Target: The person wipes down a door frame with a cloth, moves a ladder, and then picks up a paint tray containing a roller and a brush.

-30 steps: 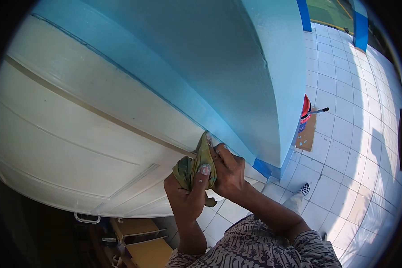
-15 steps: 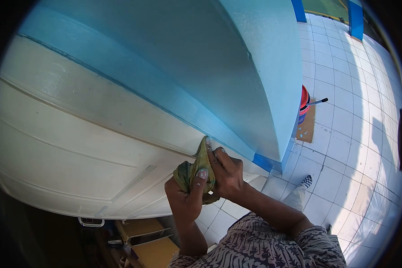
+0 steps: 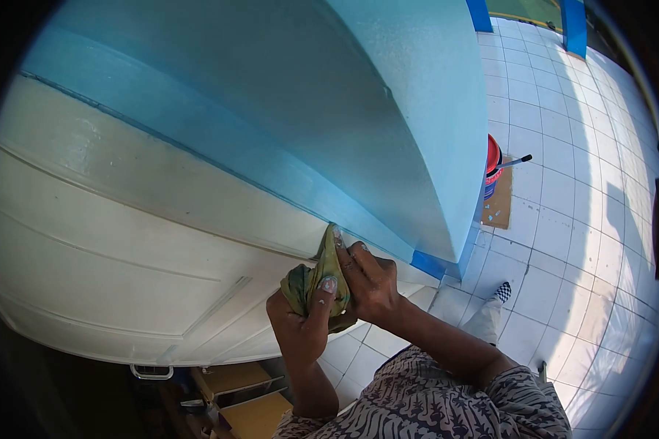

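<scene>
A crumpled green cloth [image 3: 328, 274] is bunched between both hands, against the edge where the cream door frame [image 3: 220, 212] meets the light blue wall [image 3: 300, 175]. My left hand [image 3: 304, 322] grips the cloth's lower left part, its thumb lying over the front. The fingers of my right hand [image 3: 367, 282] press the cloth's upper tip to the frame edge. Pale paint-like marks show on the fingers of both hands.
A red and blue bucket [image 3: 493, 164] with a dark-handled tool [image 3: 518, 160] stands on brown cardboard [image 3: 499, 205] on the white tiled floor [image 3: 556, 183]. A metal handle [image 3: 152, 373] and wooden shelves [image 3: 234, 379] are at the lower left.
The view has shifted slightly, so the wall edges and bucket sit a little further left. Both hands keep hold of the cloth at nearly the same spot on the frame.
</scene>
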Available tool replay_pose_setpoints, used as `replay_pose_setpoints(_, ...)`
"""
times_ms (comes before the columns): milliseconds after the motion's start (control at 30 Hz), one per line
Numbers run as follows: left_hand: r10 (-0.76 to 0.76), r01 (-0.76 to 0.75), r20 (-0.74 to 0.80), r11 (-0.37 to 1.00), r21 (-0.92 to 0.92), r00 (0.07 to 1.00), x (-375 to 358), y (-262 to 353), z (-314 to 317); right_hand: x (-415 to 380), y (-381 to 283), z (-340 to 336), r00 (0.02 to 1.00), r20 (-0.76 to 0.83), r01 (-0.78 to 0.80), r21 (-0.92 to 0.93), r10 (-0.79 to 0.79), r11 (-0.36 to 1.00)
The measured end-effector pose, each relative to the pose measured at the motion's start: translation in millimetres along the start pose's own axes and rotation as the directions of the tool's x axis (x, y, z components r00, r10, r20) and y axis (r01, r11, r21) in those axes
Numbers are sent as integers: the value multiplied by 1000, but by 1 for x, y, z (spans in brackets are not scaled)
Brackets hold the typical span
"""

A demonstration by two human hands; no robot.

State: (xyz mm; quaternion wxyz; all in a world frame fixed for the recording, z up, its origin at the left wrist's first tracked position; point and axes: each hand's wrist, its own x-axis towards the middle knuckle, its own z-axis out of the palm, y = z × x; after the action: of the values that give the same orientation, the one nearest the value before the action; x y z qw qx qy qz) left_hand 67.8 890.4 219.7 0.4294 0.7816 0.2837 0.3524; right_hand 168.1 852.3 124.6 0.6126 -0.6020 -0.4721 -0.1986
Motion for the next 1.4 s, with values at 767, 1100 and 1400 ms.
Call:
replay_pose_setpoints(767, -134, 129, 157, 991, 45, 978, -14, -60, 20, -75, 29, 18, 988, 29, -150, 34, 149, 988)
replay_pose_setpoints(1100, -104, 58, 215, 976, 210, 971, -19, -90, 28, -87, 41, 18, 976, 77, -202, -31, 204, 979)
replay_pose_setpoints(1400, -189, 137, 223, 964, 228, 956, -21, -97, 29, -95, 44, 16, 961, 114, -245, -54, 250, 968)
